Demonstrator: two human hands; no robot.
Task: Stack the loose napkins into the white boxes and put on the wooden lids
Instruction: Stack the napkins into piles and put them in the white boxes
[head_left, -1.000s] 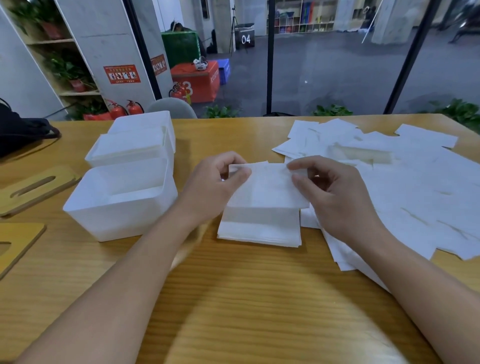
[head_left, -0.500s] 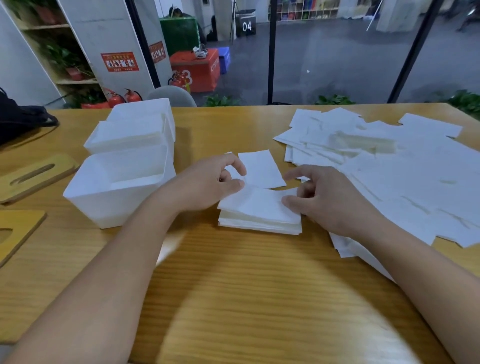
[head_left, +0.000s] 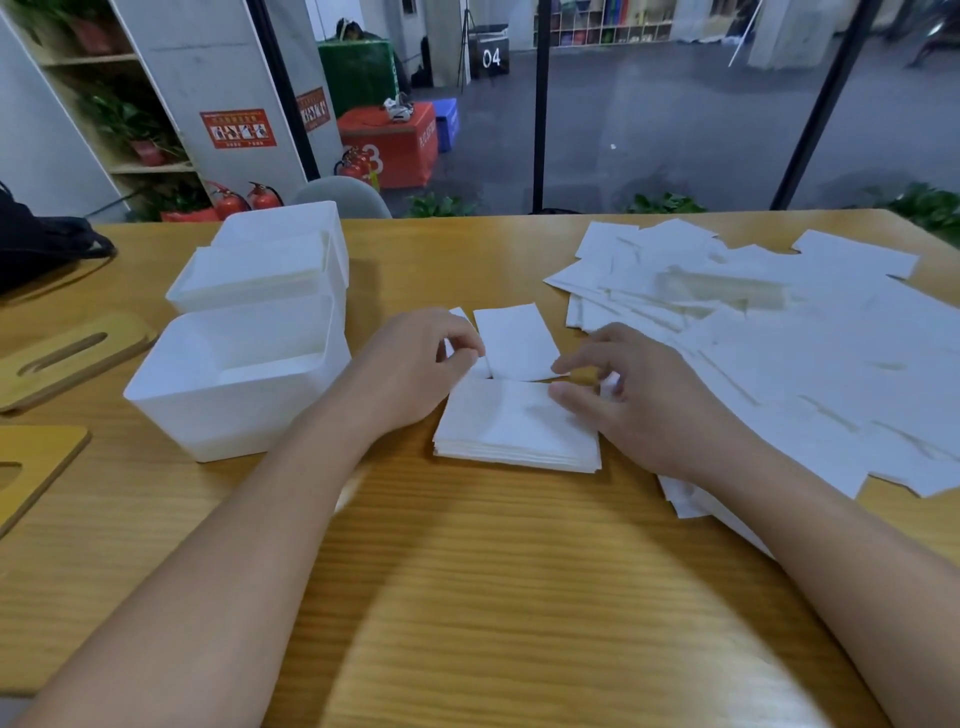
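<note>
While curled, left hand (head_left: 415, 369) fingers (head_left: 460, 345) pinching a half-hidden napkin (head_left: 514, 343); right hand (head_left: 649, 400) loosely spread over the neat stack (head_left: 514, 426), grip unclear. White boxes (head_left: 234, 374) at nine o'clock, loose napkins (head_left: 805, 338) at two.

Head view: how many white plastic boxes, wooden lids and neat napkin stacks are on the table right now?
White plastic boxes: 3 (near, middle, far)
Slotted wooden lids: 2 (one, one at the left edge)
Squared white napkin stacks: 1
Total: 6
Loose white napkins overlap too much to count.
</note>
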